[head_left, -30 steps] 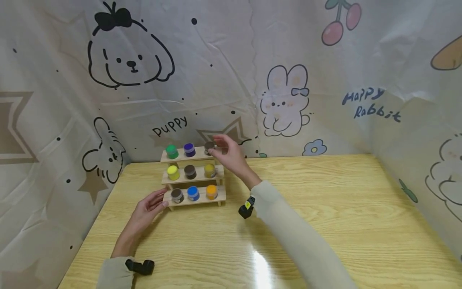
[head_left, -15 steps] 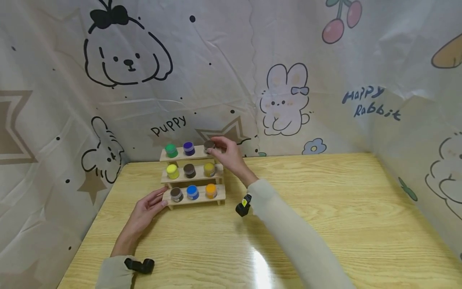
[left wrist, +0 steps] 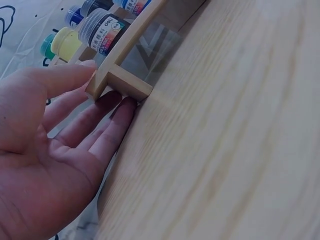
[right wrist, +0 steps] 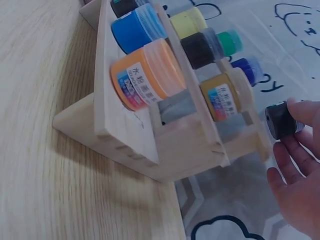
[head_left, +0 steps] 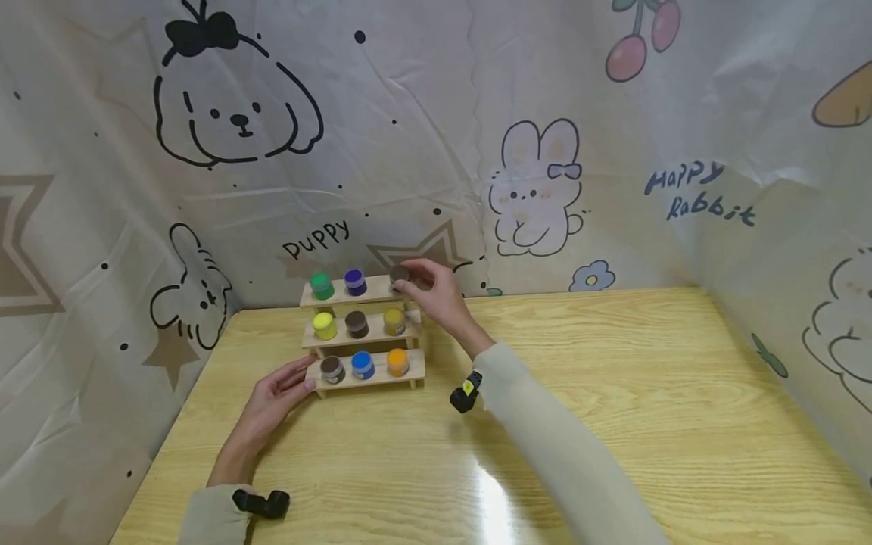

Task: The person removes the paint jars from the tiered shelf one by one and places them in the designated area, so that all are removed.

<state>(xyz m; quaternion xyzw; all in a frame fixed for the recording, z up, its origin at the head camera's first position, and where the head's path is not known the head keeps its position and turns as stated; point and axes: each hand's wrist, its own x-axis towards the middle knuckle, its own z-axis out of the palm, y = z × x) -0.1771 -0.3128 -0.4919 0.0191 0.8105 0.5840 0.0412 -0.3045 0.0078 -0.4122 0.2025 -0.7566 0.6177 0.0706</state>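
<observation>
Pinching the dark jar (head_left: 398,275) between thumb and fingers at the right end of the rack's top tier, the right hand (head_left: 439,299) covered part of it from the head camera. The left hand (head_left: 275,397) was partly closed on the left end of the rack (head_left: 417,371). The green jar (head_left: 322,286) and purple jar (head_left: 355,282) stood on the rack's top tier, the yellow jar (head_left: 324,326), middle dark jar (head_left: 356,324) and ochre jar (head_left: 393,322) on its middle one, and the front dark jar (head_left: 332,369), blue jar (head_left: 362,365) and orange jar (head_left: 398,362) on its lowest. The table (head_left: 681,378) lay under the rack, a printed sheet (head_left: 409,76) behind it.

The left wrist view alone showed that hand's grip: thumb against the rack's end from above, fingers bent in beneath. It also brought out the "deli" label on the front dark jar.

The right wrist view revealed the dark jar's base, hidden from the head camera, just beside the rack's top tier; whether they touched could not be told. The jar was short and round, nearly black here, browner from the head, with a paler band towards the palm.
</observation>
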